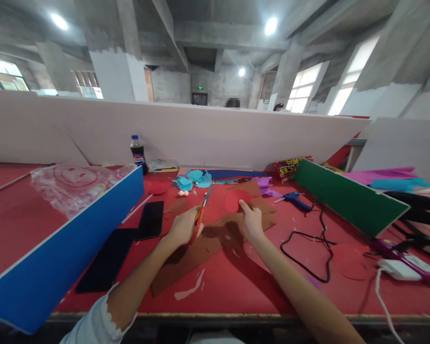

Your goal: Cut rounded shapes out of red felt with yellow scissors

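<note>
My left hand is closed around the orange handles of a pair of scissors, whose blades point up and away from me. In my right hand, a rounded piece of red paper is pinched between thumb and fingers, just right of the blades. Both hands are above brown sheets lying on the red table. Beyond the scissors sit turquoise paper petals and small pale balls.
Blue and green boards stand left and right. A phone, a dark tablet-like slab and a cola bottle are on the left. On the right are a blue glue gun, its black cord and a white plug.
</note>
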Tool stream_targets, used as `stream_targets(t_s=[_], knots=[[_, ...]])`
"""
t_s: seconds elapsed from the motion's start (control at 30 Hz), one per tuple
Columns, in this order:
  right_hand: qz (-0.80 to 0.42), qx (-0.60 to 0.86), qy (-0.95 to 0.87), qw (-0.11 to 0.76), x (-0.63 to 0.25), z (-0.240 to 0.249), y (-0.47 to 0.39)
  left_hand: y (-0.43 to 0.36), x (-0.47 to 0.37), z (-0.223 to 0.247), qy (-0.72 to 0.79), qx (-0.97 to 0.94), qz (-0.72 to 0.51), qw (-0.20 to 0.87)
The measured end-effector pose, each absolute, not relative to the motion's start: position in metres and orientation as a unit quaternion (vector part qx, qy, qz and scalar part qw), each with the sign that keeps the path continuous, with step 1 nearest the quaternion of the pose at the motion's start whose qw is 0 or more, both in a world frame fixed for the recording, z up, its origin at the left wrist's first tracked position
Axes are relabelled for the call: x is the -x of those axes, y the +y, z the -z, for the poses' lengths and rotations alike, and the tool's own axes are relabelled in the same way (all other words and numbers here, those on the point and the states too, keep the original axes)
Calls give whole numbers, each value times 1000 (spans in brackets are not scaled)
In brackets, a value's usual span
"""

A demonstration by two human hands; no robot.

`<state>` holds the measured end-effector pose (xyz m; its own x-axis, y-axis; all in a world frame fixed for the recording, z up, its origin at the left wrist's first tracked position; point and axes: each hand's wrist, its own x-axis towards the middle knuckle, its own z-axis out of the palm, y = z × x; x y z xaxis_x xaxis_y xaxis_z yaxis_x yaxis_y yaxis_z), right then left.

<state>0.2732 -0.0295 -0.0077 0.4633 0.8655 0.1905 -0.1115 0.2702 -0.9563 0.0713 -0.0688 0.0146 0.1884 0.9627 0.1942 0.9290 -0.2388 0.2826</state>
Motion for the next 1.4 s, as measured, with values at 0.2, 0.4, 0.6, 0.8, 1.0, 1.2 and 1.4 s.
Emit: stream_targets(t_s=[0.2, 0.4, 0.6, 0.8, 1.0, 1.2, 1.4], knots=[[-378, 467, -372, 708, -267, 3, -38, -81, -82, -19, 605, -787, -118, 25], [-396, 453, -356, 715, -264, -3, -43, -84, -85, -19, 587, -803, -103, 23], [-438, 453, -308, 712, -260, -2, -46, -88, -90, -23, 593, -801, -79, 28], [-481, 415, -303, 710, -256, 2, -47, -89, -92, -24, 596, -797, -94, 20], [-475, 416, -296, 717, -255, 4, -50, -88, -90, -23, 590, -801, -98, 22], [-480, 418, -286, 716, -254, 3, -50, -87, -87, -25, 588, -804, -86, 22], [-473, 426, -290, 715, -255, 2, -50, -87, -87, -28, 596, -800, -58, -1]])
